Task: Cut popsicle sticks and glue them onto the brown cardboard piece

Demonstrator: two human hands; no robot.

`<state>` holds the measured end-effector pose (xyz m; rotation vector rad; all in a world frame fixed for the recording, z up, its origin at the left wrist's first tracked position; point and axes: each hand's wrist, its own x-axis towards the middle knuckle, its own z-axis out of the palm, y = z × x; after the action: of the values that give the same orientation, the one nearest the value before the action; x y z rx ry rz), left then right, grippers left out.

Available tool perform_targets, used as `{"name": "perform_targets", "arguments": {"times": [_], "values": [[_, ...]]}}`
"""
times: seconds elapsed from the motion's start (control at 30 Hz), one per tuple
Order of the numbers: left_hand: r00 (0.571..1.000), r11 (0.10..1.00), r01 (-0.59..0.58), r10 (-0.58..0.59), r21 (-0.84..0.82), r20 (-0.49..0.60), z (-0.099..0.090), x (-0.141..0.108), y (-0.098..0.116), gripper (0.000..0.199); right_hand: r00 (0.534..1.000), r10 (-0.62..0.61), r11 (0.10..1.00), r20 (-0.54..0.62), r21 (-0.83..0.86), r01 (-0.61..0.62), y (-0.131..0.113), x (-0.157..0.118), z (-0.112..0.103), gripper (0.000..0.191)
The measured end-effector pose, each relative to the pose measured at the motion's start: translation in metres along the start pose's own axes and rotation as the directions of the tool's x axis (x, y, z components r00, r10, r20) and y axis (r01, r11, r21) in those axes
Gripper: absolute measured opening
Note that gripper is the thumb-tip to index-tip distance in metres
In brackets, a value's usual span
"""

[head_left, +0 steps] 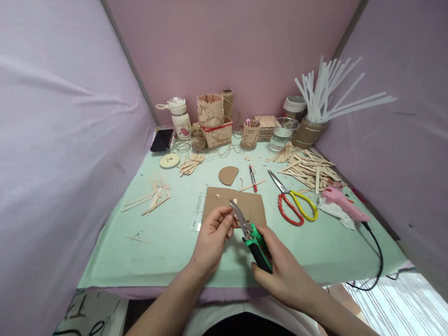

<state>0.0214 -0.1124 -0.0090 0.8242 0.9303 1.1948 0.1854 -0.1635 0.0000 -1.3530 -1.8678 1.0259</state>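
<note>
Green-and-black cutters (248,232) are gripped in the right hand (284,272), their long axis slanting forward and to the left, so that the blades end just beside the left hand (214,232), the nearer of the two to the tip. Left fingertips are drawn together; what they pinch, I cannot tell from here. Brown cardboard (255,203) lies on the table (168,264) below the blades.

Right hand (284,273) partly behind shears (259,253)
</note>
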Motion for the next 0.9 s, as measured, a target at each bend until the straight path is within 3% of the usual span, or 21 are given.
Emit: {"name": "perform_targets", "arguments": {"times": [0.17, 0.47, 0.67, 0.9], "values": [[1.000, 1.000, 0.007, -0.007, -0.027, 0.006, -0.002, -0.003, -0.002, 0.030, 0.999, -0.033, 0.999, 0.024, -0.033, 0.034, -0.004, -0.001, -0.002, 0.067], [0.998, 0.981, 0.054, -0.058, -0.189, -0.020, 0.007, -0.006, -0.003, 0.034, 1.000, -0.011, 1.000, 0.024, -0.026, 0.012, -0.008, -0.002, 0.002, 0.059], [0.996, 0.980, 0.053, -0.066, -0.191, -0.065, 0.009, -0.007, -0.007, 0.039, 0.999, -0.020, 0.999, 0.032, -0.031, 0.021, -0.011, -0.002, 0.003, 0.061], [0.995, 0.989, 0.037, -0.049, -0.146, -0.082, 0.008, -0.007, -0.009, 0.040, 0.996, 0.075, 0.997, 0.053, -0.032, -0.074, -0.005, -0.006, 0.008, 0.040]]}}
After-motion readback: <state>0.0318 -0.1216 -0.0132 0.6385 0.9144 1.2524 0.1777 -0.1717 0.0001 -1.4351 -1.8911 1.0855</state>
